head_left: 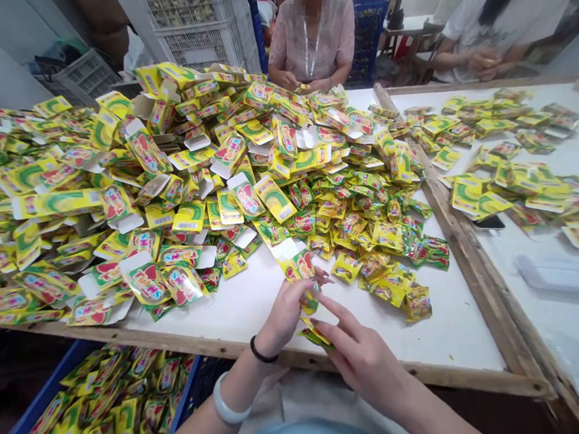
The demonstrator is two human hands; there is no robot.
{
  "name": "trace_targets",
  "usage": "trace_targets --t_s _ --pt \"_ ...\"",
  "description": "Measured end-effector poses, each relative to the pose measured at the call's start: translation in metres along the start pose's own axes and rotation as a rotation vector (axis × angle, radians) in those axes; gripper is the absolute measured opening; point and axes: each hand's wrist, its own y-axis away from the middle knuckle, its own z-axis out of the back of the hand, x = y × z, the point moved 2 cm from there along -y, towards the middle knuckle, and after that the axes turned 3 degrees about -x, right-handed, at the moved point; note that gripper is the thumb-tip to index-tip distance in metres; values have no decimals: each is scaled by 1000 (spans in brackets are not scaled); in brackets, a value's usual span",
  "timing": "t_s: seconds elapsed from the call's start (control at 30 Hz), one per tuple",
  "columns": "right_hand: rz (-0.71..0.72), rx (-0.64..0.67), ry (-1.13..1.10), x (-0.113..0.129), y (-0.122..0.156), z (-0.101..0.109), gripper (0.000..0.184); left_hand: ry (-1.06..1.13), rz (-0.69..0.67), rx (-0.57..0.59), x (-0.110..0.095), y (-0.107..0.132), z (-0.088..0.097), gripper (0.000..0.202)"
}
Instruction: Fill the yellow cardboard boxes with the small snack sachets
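Observation:
My left hand [284, 313] is raised over the table's near edge, its fingers closed on a yellow printed card [296, 263]. Just below it, my right hand [363, 358] pinches a small yellow-green sachet [315, 333] between thumb and fingers. The two hands nearly touch. Beyond them spreads a large heap of yellow-green printed cards [188, 162] with white tabs. Loose yellow foil sachets [385, 271] lie in a pile to the right of my hands. All of this rests on a white table [241, 320] with a wooden rim.
A blue crate [120, 391] of cards stands below the near edge. A co-worker's hands [295, 80] work across the table, and another person's hands [485, 62] are at the back right. A second table [539, 290] holds more cards and a phone [489, 223]. White stacked crates [195, 15] stand behind.

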Motion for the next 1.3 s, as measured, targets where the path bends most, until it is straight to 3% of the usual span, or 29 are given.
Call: trace_targets --t_s 0.1,0.17,0.23,0.3,0.4,0.5,0.57,0.83,0.97,1.07,1.17,1.23,1.3 --pt "-144 -243 -324 3 -11 33 26 177 55 74 -3 -1 2 22" --pt "-273 -423 -518 0 -24 49 27 118 109 178 -4 4 -1 22" --pt "-279 -482 -620 -4 -39 56 26 3 167 280 -5 12 -6 23" --pt "-174 -415 -587 -5 -51 57 23 -95 181 336 -8 18 -10 24" --pt "-49 -124 -404 -4 -58 56 21 -261 137 370 -11 24 -12 24" --pt "-65 184 -216 0 -55 59 24 -424 127 423 -8 26 -10 24" --pt "-81 256 -109 2 -53 65 22 -481 130 445 -3 27 -8 24" --pt "-135 267 -36 -1 -44 69 18 -578 75 500 5 33 -9 21" --pt "-180 271 57 11 -35 61 26 -620 0 444 3 35 -8 23" --pt "-228 259 -90 11 -34 65 30 -567 10 430 2 33 -6 24" --pt "-264 179 -341 0 -35 72 20 -492 82 512 0 32 -4 27" --pt "-202 115 -358 -7 -33 73 11 -476 118 567 -1 31 -4 23" --pt "-123 83 -302 -10 -28 68 15 -461 145 617 -1 30 -4 20"
